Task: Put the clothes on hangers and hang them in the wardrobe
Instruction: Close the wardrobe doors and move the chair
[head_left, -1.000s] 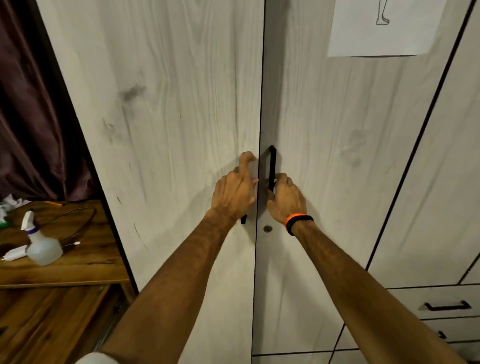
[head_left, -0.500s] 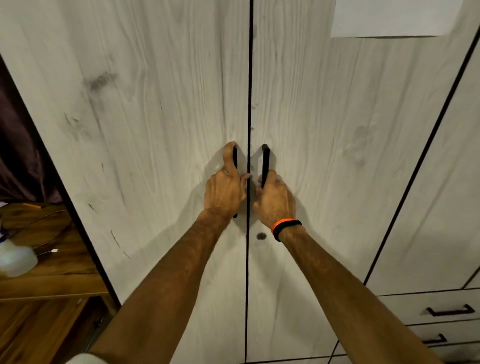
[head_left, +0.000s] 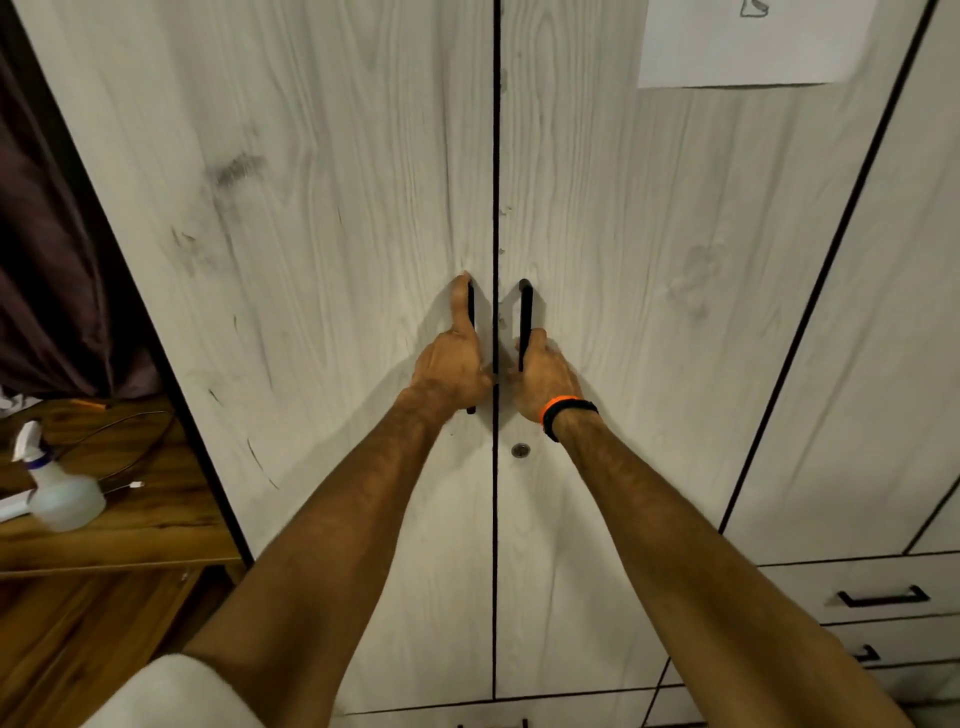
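Note:
Two pale wood-grain wardrobe doors fill the view, the left door and the right door, both closed with a thin dark gap between them. My left hand grips the left black handle, thumb lying up along it. My right hand, with an orange and black wristband, grips the right black handle. A small round keyhole sits below the right handle. No clothes or hangers are in view.
A wooden side table stands at the left with a white spray bottle and a cable on it. Dark curtain hangs behind. Drawers with black pulls sit at lower right. A paper sheet is stuck on the right door.
The doors went from slightly ajar to flush and closed. Both hands stay on the handles; the view has shifted a little.

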